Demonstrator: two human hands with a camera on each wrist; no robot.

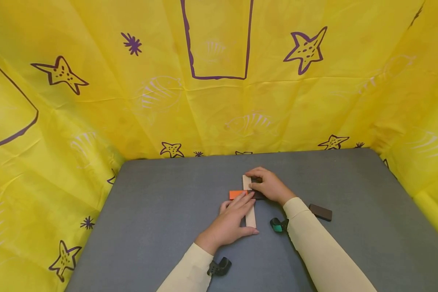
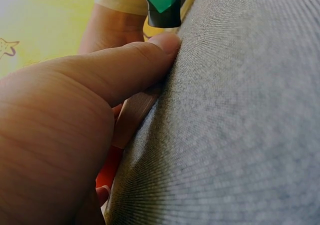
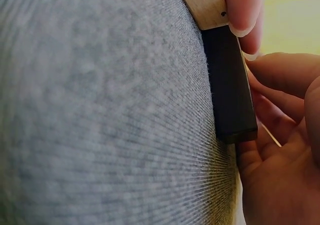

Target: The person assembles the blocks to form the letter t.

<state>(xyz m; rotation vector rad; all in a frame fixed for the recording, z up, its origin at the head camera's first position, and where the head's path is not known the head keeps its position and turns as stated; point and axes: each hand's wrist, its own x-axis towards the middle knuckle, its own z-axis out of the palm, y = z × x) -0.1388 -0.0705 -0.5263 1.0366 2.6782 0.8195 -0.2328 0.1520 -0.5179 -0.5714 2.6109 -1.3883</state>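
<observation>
Four-armed like a cross, several flat blocks meet on the table: a pale wooden block [image 1: 246, 181] on the far side, an orange block [image 1: 235, 194] to the left, a black block [image 1: 258, 195] to the right and a near pale wooden block [image 1: 250, 219]. My left hand [image 1: 226, 225] lies over the near block with fairly straight fingers reaching the middle, its thumb by that block's near end. My right hand [image 1: 271, 186] pinches the far pale block between thumb and fingers. In the right wrist view, the black block [image 3: 227, 85] butts against pale wood [image 3: 206, 5].
A dark brown block [image 1: 320, 212] lies apart, beside the right sleeve [image 1: 314, 239]. Yellow patterned cloth [image 1: 219, 117] hangs around the back and sides of the grey table [image 1: 157, 215]. Black wrist-worn cameras jut out by each cuff.
</observation>
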